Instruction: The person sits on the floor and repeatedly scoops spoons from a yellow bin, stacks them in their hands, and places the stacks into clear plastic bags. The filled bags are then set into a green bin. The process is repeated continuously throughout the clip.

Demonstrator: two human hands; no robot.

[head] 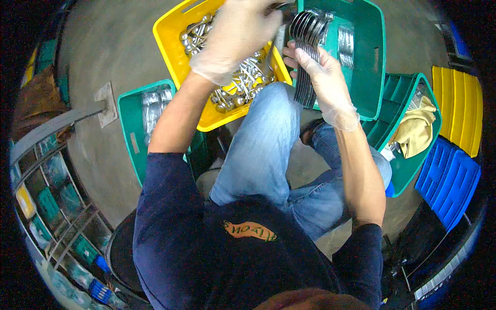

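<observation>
In my right hand [323, 73], in a clear glove, is a nested bundle of metal spoons [306, 58], bowls up and handles hanging down. My left hand [248, 35], gloved too, is blurred above the yellow plastic crate [228, 121]; its fingers close around dark metal cutlery [281, 7] beside the bundle's bowls. Loose metal spoons [248, 77] lie jumbled in that crate. Behind my right hand stands a green plastic crate [368, 58] with wrapped bundles of cutlery [345, 46] in it.
At the left stands another green crate [130, 128] with wrapped cutlery [152, 112]. A tilted green crate [432, 93] at the right holds a tan cloth [416, 130]. Yellow [457, 108] and blue crates [449, 178] lie beyond it. A metal rack [62, 190] with bins is at the far left.
</observation>
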